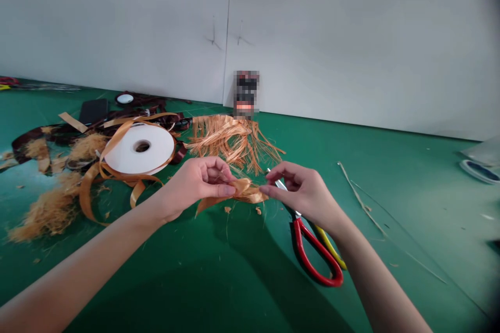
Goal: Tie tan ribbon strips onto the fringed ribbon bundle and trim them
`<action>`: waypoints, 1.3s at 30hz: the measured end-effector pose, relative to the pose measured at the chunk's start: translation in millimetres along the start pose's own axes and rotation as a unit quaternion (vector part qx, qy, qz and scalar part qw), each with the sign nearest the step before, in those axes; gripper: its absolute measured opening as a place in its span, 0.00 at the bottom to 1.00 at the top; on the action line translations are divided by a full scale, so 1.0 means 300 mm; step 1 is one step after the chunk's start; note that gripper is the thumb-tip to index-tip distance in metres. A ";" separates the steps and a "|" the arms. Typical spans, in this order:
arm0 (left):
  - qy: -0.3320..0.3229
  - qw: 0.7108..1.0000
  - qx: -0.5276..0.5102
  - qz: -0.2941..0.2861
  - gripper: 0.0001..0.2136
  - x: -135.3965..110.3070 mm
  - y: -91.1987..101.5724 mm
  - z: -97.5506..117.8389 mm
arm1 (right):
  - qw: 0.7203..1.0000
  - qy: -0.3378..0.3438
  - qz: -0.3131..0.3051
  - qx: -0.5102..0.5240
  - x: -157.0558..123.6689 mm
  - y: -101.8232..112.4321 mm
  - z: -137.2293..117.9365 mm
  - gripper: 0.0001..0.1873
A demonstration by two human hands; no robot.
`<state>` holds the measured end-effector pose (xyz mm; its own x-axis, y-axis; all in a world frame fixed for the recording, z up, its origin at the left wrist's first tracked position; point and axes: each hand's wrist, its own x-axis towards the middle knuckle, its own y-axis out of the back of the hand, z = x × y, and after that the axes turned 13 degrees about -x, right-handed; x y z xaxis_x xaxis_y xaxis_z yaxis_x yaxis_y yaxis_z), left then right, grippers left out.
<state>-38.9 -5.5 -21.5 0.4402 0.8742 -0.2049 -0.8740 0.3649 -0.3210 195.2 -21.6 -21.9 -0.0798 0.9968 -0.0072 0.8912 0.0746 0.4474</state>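
Observation:
A short piece of golden-brown ribbon is held between both hands above the green table. My left hand is closed, pinching the ribbon's left end between thumb and fingers. Pinching the right end with its fingertips is my right hand, also closed. Under the right hand lie scissors with red and yellow handles, blades pointing away from me. A white ribbon spool wound with golden ribbon lies to the left of my left hand.
A heap of frayed golden strips lies behind the hands. Fluffy fibre clumps and dark ribbon scraps litter the left. A phone lies far left, thin fibres at right, a white wall behind.

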 end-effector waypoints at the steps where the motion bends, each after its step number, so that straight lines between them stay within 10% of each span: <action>1: 0.002 1.000 -0.013 0.000 0.11 0.000 0.002 -0.003 | 1.000 -0.003 0.000 -0.015 0.001 -0.002 0.007 0.15; 8: -0.001 0.996 -0.093 0.005 0.09 0.025 -0.002 -0.076 | 0.997 -0.014 0.001 0.072 0.009 -0.015 0.021 0.27; 15: 0.003 0.993 -0.118 0.017 0.14 0.047 -0.024 -0.126 | 0.988 0.030 0.042 0.143 0.016 -0.045 0.008 0.17; 20: -0.008 0.993 -0.116 0.022 0.12 0.042 -0.003 -0.130 | 0.996 0.049 0.032 0.071 0.028 -0.090 0.048 0.34; 30: 0.004 0.998 -0.068 0.012 0.09 0.044 0.007 -0.135 | 0.995 0.087 0.029 0.029 0.034 -0.128 0.053 0.04; 39: -0.010 0.999 -0.030 0.031 0.10 0.035 0.015 -0.129 | 0.993 0.084 0.067 0.054 0.056 -0.134 0.085 0.11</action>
<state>-30.4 -6.9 -60.8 0.3819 0.9004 -0.2084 -0.8848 0.2911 -0.3638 169.5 -7.1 -62.7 -0.0226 0.9796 0.1997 0.9408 -0.0468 0.3357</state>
